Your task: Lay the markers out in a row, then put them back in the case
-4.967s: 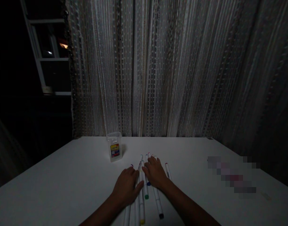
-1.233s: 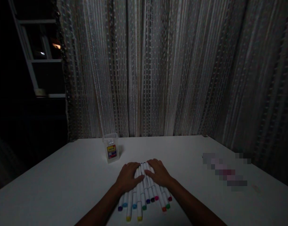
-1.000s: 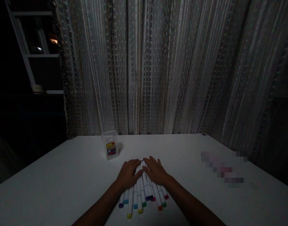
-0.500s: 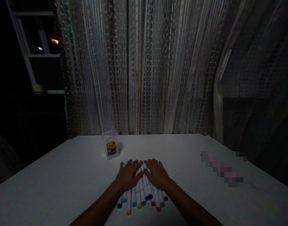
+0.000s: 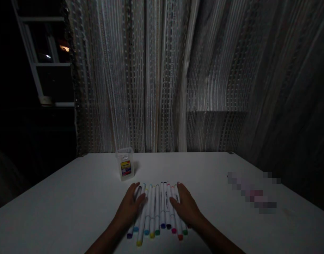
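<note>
**Labelled clear box (image 5: 125, 158) stands beyond white markers (image 5: 163, 204)**

The markers lie right of the box and nearer the person. The left hand (image 5: 128, 204) touches those nearest it, the right hand (image 5: 188, 206) those farthest, thumbs spread from fingers. The box's yellow-and-blue label (image 5: 126, 168) is too small to read.

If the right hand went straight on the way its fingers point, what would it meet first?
Past the markers beside it, the right hand would probably meet the curtain first; only tabletop shows between, though depth is hard to judge.
</note>
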`<state>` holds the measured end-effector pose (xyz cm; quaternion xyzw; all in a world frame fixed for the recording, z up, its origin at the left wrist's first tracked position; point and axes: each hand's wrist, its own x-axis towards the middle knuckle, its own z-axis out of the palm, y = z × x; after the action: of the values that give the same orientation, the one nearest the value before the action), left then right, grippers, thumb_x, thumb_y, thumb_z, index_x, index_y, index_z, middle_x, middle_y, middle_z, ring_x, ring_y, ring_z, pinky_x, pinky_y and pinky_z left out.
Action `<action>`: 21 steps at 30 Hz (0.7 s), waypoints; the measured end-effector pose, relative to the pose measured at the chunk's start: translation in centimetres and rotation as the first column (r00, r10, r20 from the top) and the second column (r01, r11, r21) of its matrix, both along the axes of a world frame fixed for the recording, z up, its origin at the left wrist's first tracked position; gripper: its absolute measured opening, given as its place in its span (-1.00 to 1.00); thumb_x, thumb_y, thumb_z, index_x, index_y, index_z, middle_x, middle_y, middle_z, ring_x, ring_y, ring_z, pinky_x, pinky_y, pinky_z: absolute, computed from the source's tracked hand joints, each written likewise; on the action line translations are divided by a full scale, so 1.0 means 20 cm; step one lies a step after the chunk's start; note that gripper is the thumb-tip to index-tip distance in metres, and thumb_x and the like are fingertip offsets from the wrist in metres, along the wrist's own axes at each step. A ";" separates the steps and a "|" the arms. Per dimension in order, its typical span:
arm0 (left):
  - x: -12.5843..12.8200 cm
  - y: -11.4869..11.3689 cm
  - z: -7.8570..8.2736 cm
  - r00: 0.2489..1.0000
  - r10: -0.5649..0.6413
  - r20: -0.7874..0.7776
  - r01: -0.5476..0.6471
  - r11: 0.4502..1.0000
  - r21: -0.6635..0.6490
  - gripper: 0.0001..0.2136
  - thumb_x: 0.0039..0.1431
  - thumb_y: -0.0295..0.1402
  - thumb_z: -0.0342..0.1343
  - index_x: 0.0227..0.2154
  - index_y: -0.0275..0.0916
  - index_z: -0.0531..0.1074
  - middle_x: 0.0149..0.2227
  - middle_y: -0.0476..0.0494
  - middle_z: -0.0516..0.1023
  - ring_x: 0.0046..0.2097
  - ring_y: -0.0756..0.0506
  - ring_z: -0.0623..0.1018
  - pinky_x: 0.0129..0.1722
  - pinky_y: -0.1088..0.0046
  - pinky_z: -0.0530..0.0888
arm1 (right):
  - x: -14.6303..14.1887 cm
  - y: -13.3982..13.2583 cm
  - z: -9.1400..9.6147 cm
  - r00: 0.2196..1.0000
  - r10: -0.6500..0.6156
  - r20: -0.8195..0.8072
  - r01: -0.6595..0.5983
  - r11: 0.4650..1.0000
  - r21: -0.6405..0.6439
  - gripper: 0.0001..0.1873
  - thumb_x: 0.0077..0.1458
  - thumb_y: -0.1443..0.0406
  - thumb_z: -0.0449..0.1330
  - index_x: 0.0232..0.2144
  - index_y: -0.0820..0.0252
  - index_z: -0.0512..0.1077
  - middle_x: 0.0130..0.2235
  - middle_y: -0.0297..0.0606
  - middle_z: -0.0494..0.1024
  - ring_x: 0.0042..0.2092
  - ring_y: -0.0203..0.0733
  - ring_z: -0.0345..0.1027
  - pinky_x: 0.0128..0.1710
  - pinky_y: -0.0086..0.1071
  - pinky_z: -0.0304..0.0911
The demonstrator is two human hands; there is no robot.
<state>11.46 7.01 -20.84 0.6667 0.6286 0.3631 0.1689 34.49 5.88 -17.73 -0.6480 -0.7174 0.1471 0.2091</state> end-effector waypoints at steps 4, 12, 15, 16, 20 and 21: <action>0.09 -0.02 -0.01 0.998 -0.032 -0.061 0.031 0.999 -0.013 -0.44 0.09 -0.23 -0.01 0.14 -0.40 0.17 0.28 -0.38 0.05 0.29 -0.23 0.07 0.24 0.18 0.12 | -0.05 -0.04 -0.04 1.000 -0.004 -0.017 0.005 0.999 0.040 -0.28 0.10 0.15 -0.03 0.25 0.37 0.01 0.31 -0.12 -0.11 0.31 -0.02 -0.30 0.27 -0.17 -0.17; 0.17 -0.03 0.09 0.916 -0.164 -0.366 0.155 0.987 -0.054 -0.39 0.13 0.01 -0.09 0.16 -0.26 0.21 0.26 -0.30 0.12 0.30 -0.33 0.00 0.21 0.01 0.09 | -0.08 0.00 0.03 0.998 0.022 0.064 -0.021 0.999 -0.026 -0.27 0.14 0.14 -0.07 0.27 0.44 -0.06 0.31 -0.06 -0.14 0.32 0.01 -0.34 0.28 -0.19 -0.23; 0.18 -0.01 0.12 0.886 -0.173 -0.431 0.154 0.985 -0.077 -0.39 0.18 0.02 -0.18 0.18 -0.27 0.19 0.26 -0.32 0.12 0.30 -0.32 -0.01 0.19 0.02 0.11 | -0.07 0.03 0.04 0.992 0.061 0.106 -0.062 0.998 -0.002 -0.29 0.16 0.13 -0.08 0.27 0.38 -0.06 0.31 -0.06 -0.14 0.31 0.03 -0.32 0.27 -0.16 -0.23; 0.19 0.00 0.13 0.881 -0.171 -0.442 0.152 0.985 -0.077 -0.40 0.20 0.01 -0.20 0.19 -0.26 0.18 0.27 -0.32 0.10 0.31 -0.33 -0.01 0.19 0.01 0.11 | -0.07 0.04 0.05 0.990 0.075 0.122 -0.074 0.997 -0.007 -0.30 0.17 0.12 -0.09 0.28 0.35 -0.06 0.31 -0.07 -0.14 0.31 0.05 -0.31 0.27 -0.14 -0.23; 0.21 0.05 0.17 0.861 -0.191 -0.472 0.165 0.982 -0.095 -0.42 0.22 -0.01 -0.24 0.21 -0.19 0.14 0.29 -0.29 0.05 0.30 -0.36 -0.03 0.17 -0.07 0.08 | -0.05 0.08 0.08 0.981 0.084 0.174 -0.079 0.996 -0.039 -0.32 0.21 0.05 -0.14 0.27 0.30 -0.01 0.31 -0.03 -0.18 0.31 0.12 -0.31 0.24 -0.03 -0.27; 0.21 0.06 0.18 0.853 -0.203 -0.481 0.174 0.979 -0.104 -0.42 0.22 -0.01 -0.24 0.21 -0.18 0.14 0.29 -0.28 0.05 0.31 -0.36 -0.03 0.17 -0.07 0.07 | -0.05 0.08 0.08 0.980 0.087 0.179 -0.080 0.996 -0.046 -0.31 0.21 0.03 -0.14 0.26 0.33 0.00 0.31 0.00 -0.19 0.31 0.13 -0.32 0.24 -0.03 -0.28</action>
<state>15.66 8.16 -17.32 0.7900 0.5925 0.1465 0.0582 33.57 7.57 -16.06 -0.6321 -0.7569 0.1103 0.1242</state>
